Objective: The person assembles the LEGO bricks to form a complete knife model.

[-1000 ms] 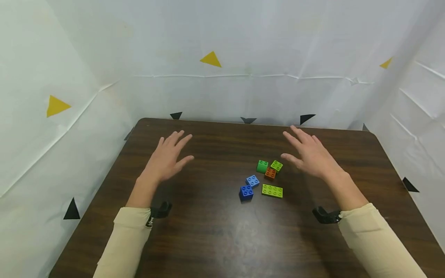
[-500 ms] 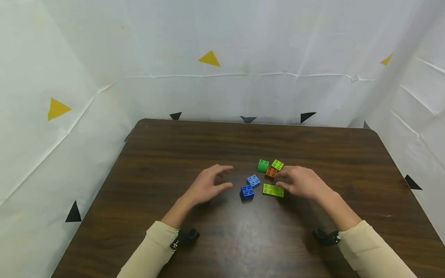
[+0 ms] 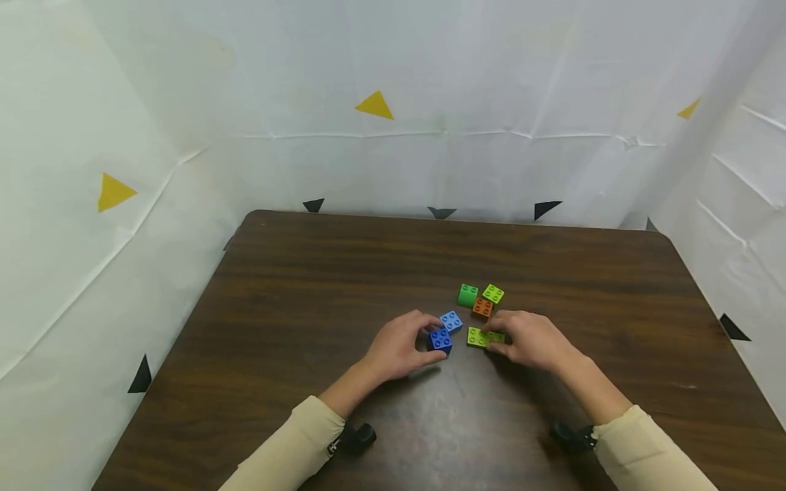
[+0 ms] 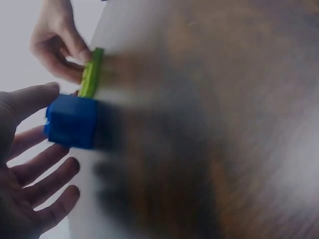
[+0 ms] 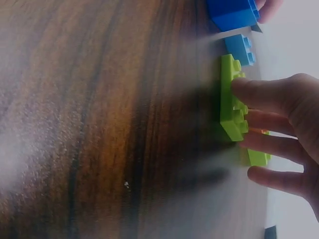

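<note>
My left hand [image 3: 402, 345] reaches around the dark blue brick [image 3: 440, 340], thumb at its near side and fingers behind it. A gap shows between palm and brick, and in the left wrist view the dark blue brick [image 4: 73, 121] stands before loosely spread fingers; firm contact cannot be told. On the long lime brick [image 3: 477, 337] my right hand [image 3: 529, 336] has its thumb at the near side and fingertips at the far side, pinching it. The right wrist view shows that thumb over the studs of the long lime brick [image 5: 227, 107]; fingertips are partly hidden behind.
A light blue brick [image 3: 452, 321] lies just behind the dark blue one. Farther back sit a green brick [image 3: 467, 295], an orange brick [image 3: 482, 307] and a small lime brick [image 3: 493, 294], close together. White sheeting [image 3: 467, 170] surrounds the brown table [image 3: 344, 266].
Both hands have come down from above the table to the bricks. The left moved right to the dark blue brick; the right moved toward me onto the long lime brick.
</note>
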Demonstrator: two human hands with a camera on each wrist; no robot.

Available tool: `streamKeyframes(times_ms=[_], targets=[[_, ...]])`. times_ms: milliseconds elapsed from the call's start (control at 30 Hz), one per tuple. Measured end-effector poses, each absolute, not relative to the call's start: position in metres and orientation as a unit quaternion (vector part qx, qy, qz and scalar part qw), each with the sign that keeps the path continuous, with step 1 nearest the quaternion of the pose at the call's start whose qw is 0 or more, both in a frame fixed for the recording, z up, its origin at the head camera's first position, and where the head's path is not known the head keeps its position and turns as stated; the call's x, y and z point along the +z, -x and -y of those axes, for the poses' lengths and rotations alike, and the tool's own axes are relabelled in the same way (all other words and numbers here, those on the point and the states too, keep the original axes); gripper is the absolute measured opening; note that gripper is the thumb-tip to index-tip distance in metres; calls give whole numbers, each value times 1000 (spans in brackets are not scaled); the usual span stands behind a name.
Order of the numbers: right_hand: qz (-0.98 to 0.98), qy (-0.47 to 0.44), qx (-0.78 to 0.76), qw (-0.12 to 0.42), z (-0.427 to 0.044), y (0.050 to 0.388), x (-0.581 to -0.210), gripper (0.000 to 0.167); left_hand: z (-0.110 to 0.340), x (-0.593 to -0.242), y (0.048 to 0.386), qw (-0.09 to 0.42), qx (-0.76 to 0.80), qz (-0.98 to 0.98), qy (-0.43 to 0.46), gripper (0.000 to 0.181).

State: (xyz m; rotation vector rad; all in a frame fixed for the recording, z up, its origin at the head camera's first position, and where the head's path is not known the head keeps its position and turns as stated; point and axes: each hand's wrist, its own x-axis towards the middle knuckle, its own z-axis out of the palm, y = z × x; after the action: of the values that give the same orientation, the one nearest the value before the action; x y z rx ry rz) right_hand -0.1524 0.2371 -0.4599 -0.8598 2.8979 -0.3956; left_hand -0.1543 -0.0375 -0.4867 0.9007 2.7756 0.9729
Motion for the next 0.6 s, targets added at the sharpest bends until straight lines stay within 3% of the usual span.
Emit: streamKeyframes(times_ms=[600], targets=[[-958,264,-112,31,-237,148,-469,35,29,-495,157,19,336,-893,-299,40]])
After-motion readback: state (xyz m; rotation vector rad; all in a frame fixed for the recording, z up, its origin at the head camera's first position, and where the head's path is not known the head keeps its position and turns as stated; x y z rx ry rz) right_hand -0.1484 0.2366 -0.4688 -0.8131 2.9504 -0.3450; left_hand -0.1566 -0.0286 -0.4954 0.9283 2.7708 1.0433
